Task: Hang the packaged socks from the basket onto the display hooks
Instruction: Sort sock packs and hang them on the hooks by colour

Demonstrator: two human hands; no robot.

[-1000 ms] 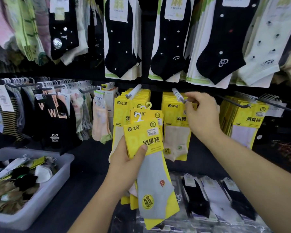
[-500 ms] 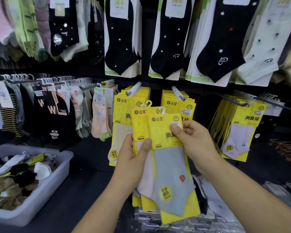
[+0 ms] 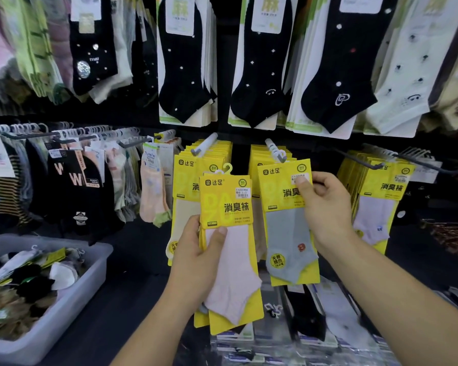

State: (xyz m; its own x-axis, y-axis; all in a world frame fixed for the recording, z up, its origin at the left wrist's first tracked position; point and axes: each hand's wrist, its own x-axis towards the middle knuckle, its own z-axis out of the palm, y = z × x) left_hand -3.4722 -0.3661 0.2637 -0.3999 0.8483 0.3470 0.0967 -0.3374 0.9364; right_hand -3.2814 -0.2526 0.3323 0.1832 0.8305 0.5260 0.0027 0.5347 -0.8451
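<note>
Yellow card backs one grey-sock pack [image 3: 288, 233], which is pinched at its 1 o'clock corner between the thumb and curled fingers of the right hand [image 3: 325, 207]. Its top edge is held at the tip of a white hook [image 3: 275, 150] at 12 o'clock; whether it is hooked cannot be told. At 9 o'clock, at least two packs, a pink-sock pack [image 3: 230, 260] foremost, are gripped by the left hand [image 3: 196, 260], thumb pressed on the front. One grey basket [image 3: 77, 294] is seen at 8 o'clock.

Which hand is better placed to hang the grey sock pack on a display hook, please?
The right hand: it pinches the grey sock pack near its top, right by the white hook; the left hand is lower, gripping the pink sock packs.
</note>
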